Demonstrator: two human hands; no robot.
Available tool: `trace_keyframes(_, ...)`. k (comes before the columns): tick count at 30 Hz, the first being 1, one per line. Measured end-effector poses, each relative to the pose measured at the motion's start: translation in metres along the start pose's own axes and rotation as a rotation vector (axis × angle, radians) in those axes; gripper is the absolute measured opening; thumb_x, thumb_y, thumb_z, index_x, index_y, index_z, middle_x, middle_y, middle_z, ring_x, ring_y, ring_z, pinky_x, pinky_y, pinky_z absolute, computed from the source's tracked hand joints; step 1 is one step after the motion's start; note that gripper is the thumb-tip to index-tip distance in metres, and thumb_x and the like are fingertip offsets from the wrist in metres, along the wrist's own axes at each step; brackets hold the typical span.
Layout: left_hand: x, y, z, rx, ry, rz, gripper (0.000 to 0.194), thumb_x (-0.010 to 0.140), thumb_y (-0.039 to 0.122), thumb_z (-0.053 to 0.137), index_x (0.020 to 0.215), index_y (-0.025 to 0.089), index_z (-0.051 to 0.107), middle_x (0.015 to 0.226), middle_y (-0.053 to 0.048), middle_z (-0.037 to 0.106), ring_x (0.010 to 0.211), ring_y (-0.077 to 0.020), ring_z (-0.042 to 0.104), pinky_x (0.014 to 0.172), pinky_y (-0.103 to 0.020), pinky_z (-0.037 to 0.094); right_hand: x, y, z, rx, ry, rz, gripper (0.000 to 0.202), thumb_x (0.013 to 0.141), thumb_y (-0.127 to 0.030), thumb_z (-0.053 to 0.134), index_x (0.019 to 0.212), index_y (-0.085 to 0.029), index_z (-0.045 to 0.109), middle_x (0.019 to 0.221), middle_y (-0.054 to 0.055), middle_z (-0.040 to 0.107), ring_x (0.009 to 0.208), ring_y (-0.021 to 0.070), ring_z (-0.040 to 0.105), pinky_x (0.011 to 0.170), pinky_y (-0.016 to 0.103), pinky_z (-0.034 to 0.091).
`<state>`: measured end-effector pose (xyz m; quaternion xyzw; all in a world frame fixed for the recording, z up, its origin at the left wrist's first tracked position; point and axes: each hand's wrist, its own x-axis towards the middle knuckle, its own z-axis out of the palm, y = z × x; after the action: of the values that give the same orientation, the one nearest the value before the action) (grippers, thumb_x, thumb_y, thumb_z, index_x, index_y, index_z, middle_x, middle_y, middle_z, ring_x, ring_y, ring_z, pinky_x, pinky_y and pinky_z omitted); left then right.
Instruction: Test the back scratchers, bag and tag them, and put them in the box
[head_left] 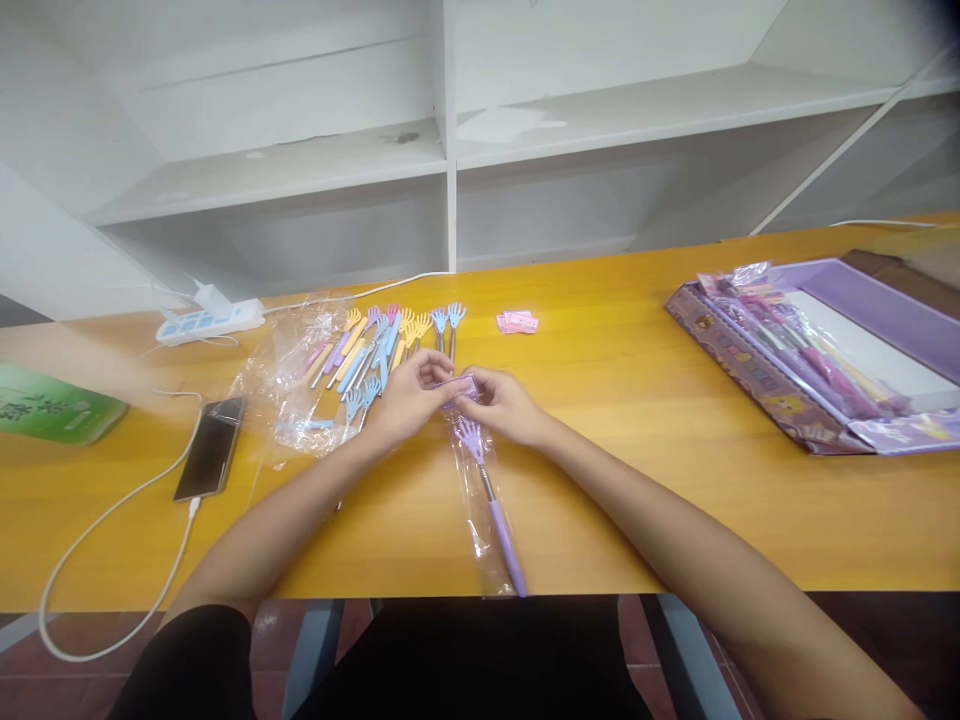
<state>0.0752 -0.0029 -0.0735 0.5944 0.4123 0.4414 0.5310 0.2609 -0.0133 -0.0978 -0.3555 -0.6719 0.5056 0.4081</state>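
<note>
I have the left hand (415, 398) and right hand (504, 402) pinching a purple card (460, 386) at the clear bag's (475, 525) upper end. Just below that grip, I see the purple back scratcher (505, 535) in the bag; pink cards (517, 322) lie beyond, to the right.

Characters on the green package (56, 408) are too blurred to read
</note>
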Motion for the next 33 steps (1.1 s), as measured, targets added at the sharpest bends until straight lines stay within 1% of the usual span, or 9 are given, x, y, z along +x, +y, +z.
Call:
trace_keyframes(6,0.001,-0.001,-0.004,0.038,-0.007,0.057,0.033,0.079,0.034,0.089,0.094,0.018,0.064,0.082,0.0,0.065,0.079,-0.0132,0.065,0.076,-0.028,0.054,0.0,0.002,-0.004,-0.037,0.013,-0.011,0.033,0.09,-0.049,0.069,0.083,-0.021,0.055,0.073,-0.003,0.053,0.066,0.0123,0.046,0.059,0.025,0.038)
trace_keyframes(11,0.001,0.0,-0.004,0.059,0.024,0.069,0.033,0.077,0.032,0.088,0.089,0.018,0.06,0.087,0.0,0.064,0.083,-0.0129,0.064,0.08,-0.029,0.054,0.004,0.005,-0.01,-0.042,0.072,-0.047,0.022,0.093,-0.038,0.059,0.082,-0.02,0.061,0.072,-0.003,0.058,0.066,0.0126,0.052,0.062,0.025,0.043)
trace_keyframes(13,0.001,0.001,-0.004,0.062,0.036,0.063,0.034,0.076,0.03,0.088,0.09,0.018,0.06,0.087,0.0,0.063,0.084,-0.0131,0.064,0.081,-0.029,0.055,0.005,0.008,-0.015,0.023,0.126,-0.03,0.019,0.092,-0.036,0.058,0.08,-0.021,0.06,0.068,-0.003,0.057,0.062,0.0126,0.053,0.06,0.025,0.045)
trace_keyframes(16,0.001,0.002,-0.003,0.074,0.05,0.065,0.034,0.076,0.026,0.087,0.095,0.018,0.06,0.089,0.0,0.064,0.086,-0.0131,0.065,0.081,-0.028,0.054,0.006,0.009,-0.023,0.157,0.179,0.029,0.022,0.094,-0.042,0.056,0.084,-0.022,0.059,0.069,-0.003,0.057,0.055,0.0125,0.053,0.049,0.024,0.043)
trace_keyframes(19,0.001,0.002,-0.004,0.055,0.068,0.074,0.035,0.076,0.025,0.087,0.097,0.018,0.059,0.089,0.0,0.064,0.086,-0.013,0.065,0.081,-0.028,0.055,0.006,0.009,-0.027,0.106,0.087,0.038,0.035,0.098,-0.053,0.057,0.085,-0.022,0.06,0.069,-0.003,0.057,0.058,0.0133,0.053,0.05,0.025,0.043)
trace_keyframes(24,0.0,0.006,-0.004,0.03,0.128,0.159,0.036,0.076,0.027,0.088,0.095,0.019,0.058,0.089,0.0,0.065,0.087,-0.0132,0.067,0.081,-0.028,0.057,0.006,0.006,-0.023,0.008,-0.208,0.03,0.045,0.092,-0.062,0.068,0.097,-0.017,0.071,0.088,0.002,0.071,0.082,0.0193,0.063,0.08,0.033,0.051)
trace_keyframes(27,-0.001,0.014,-0.004,0.025,0.228,0.282,0.035,0.08,0.031,0.087,0.093,0.02,0.056,0.09,-0.001,0.066,0.088,-0.0134,0.068,0.083,-0.029,0.058,0.005,0.003,-0.023,0.061,-0.312,0.07,0.047,0.09,-0.061,0.071,0.102,-0.016,0.073,0.096,0.003,0.072,0.09,0.0206,0.064,0.086,0.034,0.051)
trace_keyframes(31,0.001,0.03,-0.01,0.055,0.42,0.466,0.037,0.083,0.032,0.087,0.097,0.022,0.055,0.093,-0.001,0.064,0.091,-0.013,0.067,0.087,-0.029,0.058,0.003,-0.001,-0.021,0.066,-0.312,0.104,0.04,0.086,-0.055,0.077,0.094,-0.017,0.068,0.086,0.0,0.067,0.08,0.0162,0.061,0.076,0.03,0.049)
trace_keyframes(33,0.003,0.039,-0.017,0.067,0.441,0.496,0.038,0.083,0.03,0.087,0.1,0.022,0.054,0.094,0.0,0.063,0.092,-0.0132,0.067,0.089,-0.03,0.058,0.005,-0.007,-0.019,-0.001,-0.259,0.064,0.037,0.086,-0.053,0.077,0.09,-0.018,0.067,0.083,-0.001,0.066,0.076,0.0149,0.059,0.073,0.029,0.048)
